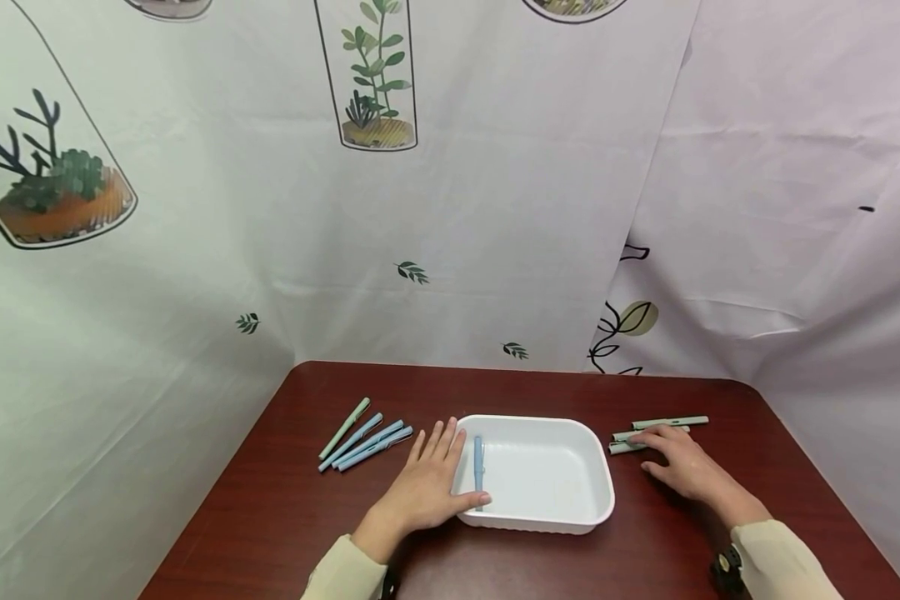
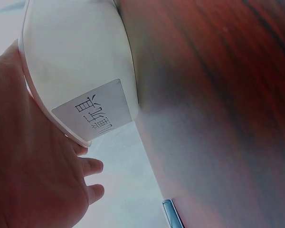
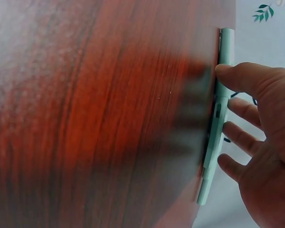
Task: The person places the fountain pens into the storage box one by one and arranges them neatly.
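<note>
A white plastic tray (image 1: 547,475) stands mid-table, with one blue pen (image 1: 478,458) lying along its left side. My left hand (image 1: 431,487) rests over the tray's left rim, fingers spread and straight, its thumb covering the pen's near end. In the left wrist view, that hand lies along the rim, beside the tray's labelled wall (image 2: 71,52). To the right lie three pale green pens (image 1: 671,422). Over the nearer ones is my right hand (image 1: 682,462), fingers loosely bent. In the right wrist view, its thumb overlaps a green pen (image 3: 211,156), the other fingers apart.
Left of the tray, several pens lie side by side on the dark red table (image 1: 270,517): one green pen (image 1: 345,428) and three blue pens (image 1: 375,450). A printed white cloth (image 1: 495,208) hangs behind the table and along both sides.
</note>
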Demonstrator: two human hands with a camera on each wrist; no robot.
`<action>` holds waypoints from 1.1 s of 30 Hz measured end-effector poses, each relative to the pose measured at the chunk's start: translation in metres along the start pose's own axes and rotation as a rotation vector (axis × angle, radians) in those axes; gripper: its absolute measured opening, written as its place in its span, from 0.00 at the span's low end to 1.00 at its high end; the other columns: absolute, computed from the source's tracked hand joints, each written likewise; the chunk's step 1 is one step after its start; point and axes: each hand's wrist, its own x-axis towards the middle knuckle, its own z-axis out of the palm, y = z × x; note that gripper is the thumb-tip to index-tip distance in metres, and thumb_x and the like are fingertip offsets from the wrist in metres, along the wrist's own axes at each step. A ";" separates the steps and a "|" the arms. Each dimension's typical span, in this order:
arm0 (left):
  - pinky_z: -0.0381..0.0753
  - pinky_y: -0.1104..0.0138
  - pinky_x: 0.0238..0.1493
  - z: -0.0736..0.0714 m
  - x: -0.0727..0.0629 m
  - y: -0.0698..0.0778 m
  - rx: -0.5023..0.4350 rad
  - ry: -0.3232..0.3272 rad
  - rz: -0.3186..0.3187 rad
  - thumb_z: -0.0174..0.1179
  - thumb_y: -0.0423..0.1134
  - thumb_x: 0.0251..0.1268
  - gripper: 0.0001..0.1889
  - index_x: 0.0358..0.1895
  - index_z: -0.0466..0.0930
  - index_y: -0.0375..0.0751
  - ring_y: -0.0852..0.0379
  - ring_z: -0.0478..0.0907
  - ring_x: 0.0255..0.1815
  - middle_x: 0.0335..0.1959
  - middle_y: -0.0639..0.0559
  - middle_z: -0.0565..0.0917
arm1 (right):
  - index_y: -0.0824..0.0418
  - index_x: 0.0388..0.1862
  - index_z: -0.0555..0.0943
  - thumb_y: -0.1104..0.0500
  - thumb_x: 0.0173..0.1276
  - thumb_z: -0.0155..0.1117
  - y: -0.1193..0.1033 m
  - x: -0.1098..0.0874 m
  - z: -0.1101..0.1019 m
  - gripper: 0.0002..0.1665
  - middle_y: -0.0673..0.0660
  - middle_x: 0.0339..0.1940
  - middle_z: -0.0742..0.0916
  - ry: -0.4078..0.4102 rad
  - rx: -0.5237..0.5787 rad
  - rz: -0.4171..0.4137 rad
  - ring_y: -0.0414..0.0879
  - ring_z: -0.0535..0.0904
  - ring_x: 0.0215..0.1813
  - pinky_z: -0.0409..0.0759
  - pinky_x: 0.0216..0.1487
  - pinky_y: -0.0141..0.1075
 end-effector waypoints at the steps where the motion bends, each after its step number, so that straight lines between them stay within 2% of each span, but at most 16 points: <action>1: 0.44 0.43 0.79 0.000 0.000 0.000 0.002 0.001 0.000 0.51 0.76 0.63 0.55 0.82 0.50 0.39 0.41 0.44 0.83 0.83 0.42 0.48 | 0.59 0.48 0.87 0.67 0.55 0.76 0.001 0.000 0.001 0.20 0.61 0.48 0.83 0.004 -0.007 -0.010 0.64 0.79 0.51 0.76 0.53 0.62; 6: 0.44 0.43 0.79 0.000 0.001 0.000 0.006 -0.001 -0.001 0.51 0.77 0.62 0.56 0.82 0.50 0.40 0.41 0.43 0.83 0.83 0.41 0.48 | 0.58 0.47 0.87 0.68 0.54 0.77 0.002 0.001 0.002 0.20 0.59 0.45 0.83 0.032 -0.036 -0.049 0.62 0.80 0.49 0.77 0.51 0.60; 14: 0.43 0.43 0.80 -0.002 0.000 0.001 -0.009 -0.011 -0.003 0.51 0.77 0.63 0.56 0.82 0.49 0.39 0.41 0.42 0.84 0.84 0.42 0.46 | 0.57 0.46 0.87 0.73 0.56 0.73 0.002 0.005 0.003 0.20 0.59 0.44 0.82 0.027 -0.034 -0.022 0.64 0.79 0.50 0.75 0.52 0.68; 23: 0.43 0.43 0.80 -0.002 0.000 0.002 -0.013 -0.016 -0.006 0.51 0.76 0.63 0.55 0.82 0.50 0.39 0.41 0.43 0.84 0.84 0.41 0.47 | 0.54 0.43 0.86 0.72 0.56 0.73 0.002 0.007 0.001 0.19 0.57 0.43 0.82 0.002 -0.029 0.002 0.62 0.79 0.49 0.77 0.48 0.62; 33: 0.43 0.43 0.79 -0.002 0.000 0.002 -0.024 -0.011 -0.003 0.52 0.75 0.63 0.55 0.82 0.51 0.39 0.40 0.43 0.84 0.84 0.41 0.47 | 0.50 0.32 0.80 0.75 0.54 0.71 0.003 0.006 0.005 0.20 0.50 0.38 0.83 0.005 -0.007 -0.021 0.56 0.79 0.46 0.78 0.47 0.55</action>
